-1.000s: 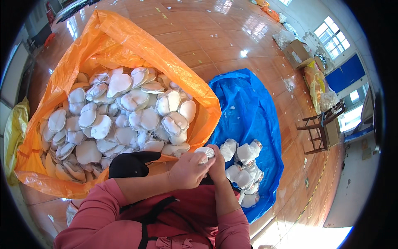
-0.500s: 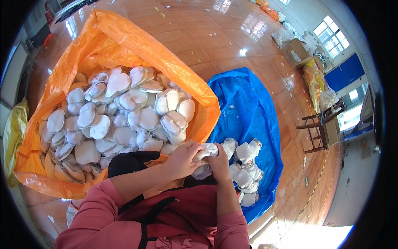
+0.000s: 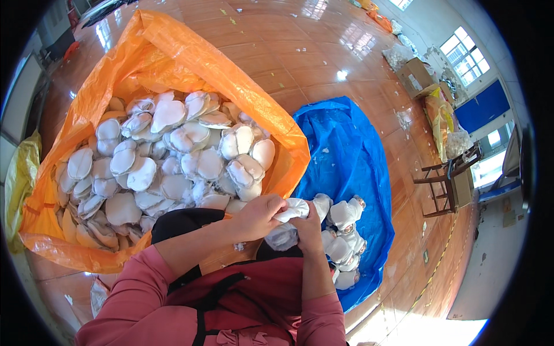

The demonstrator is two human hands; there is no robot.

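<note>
Just in front of my body, a white padded fabric piece [image 3: 294, 209] is gripped between both hands. My left hand [image 3: 261, 218] pinches its left side with closed fingers. On the other side my right hand [image 3: 308, 228] is closed around its right end, its fingers partly hidden by the fabric. A paler, gauzy white part [image 3: 282, 237] hangs below, close to my right hand; whether it joins the held piece I cannot tell. To the left, an orange woven bag [image 3: 86, 106] holds many rounded white pads [image 3: 167, 114]. Several bundled white pieces [image 3: 344, 214] lie on a blue woven sheet [image 3: 334, 135] at the right.
A yellow bag [image 3: 22, 181] stands at the far left. Beyond the blue sheet are a wooden chair [image 3: 441, 184], a cardboard box [image 3: 416, 78] and more filled bags [image 3: 438, 115] along the wall. Small white scraps dot the tiled floor [image 3: 277, 52].
My hands have shifted slightly, and more of the gauzy white part shows below them. The held piece stays between both hands. The whole view has moved a little.
</note>
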